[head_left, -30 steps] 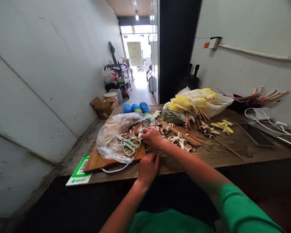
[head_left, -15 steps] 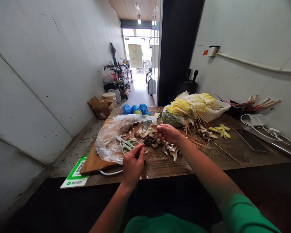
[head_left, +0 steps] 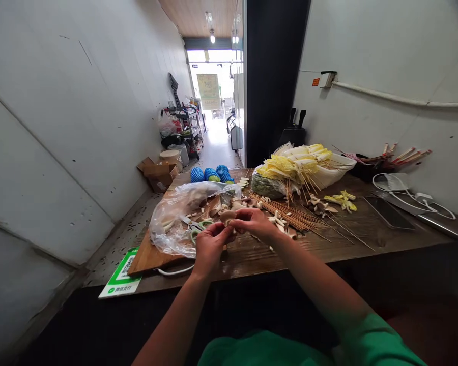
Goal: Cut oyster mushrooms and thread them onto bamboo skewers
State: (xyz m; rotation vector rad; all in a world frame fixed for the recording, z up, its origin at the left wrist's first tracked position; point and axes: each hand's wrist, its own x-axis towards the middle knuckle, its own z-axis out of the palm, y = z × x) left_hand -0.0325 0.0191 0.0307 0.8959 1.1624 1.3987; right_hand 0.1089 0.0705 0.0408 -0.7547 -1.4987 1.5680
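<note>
A brown oyster mushroom [head_left: 226,217] is pinched between the fingertips of my right hand [head_left: 255,224]. My left hand [head_left: 210,246] is closed right beside it, thumb and fingers pressed on the mushroom's lower edge. Just left of my hands, green-handled scissors [head_left: 194,223] lie on the wooden cutting board [head_left: 148,256], against a clear plastic bag [head_left: 164,236] of mushrooms. Loose oyster mushroom pieces [head_left: 280,223] are scattered beyond and to the right, partly hidden by my hands. Bamboo skewers [head_left: 293,213] lie in a bundle farther right.
Skewered yellow cabbage leaves [head_left: 297,162] are piled at the back right. Three vegetables in blue foam nets [head_left: 209,175] stand at the back. A phone [head_left: 388,212], white cable [head_left: 429,201] and black container [head_left: 370,168] occupy the right. A green payment sign [head_left: 120,277] lies front left.
My right hand has come down and left with the mushroom to meet my left hand. The left fingers now press on the mushroom too. The view has shifted slightly.
</note>
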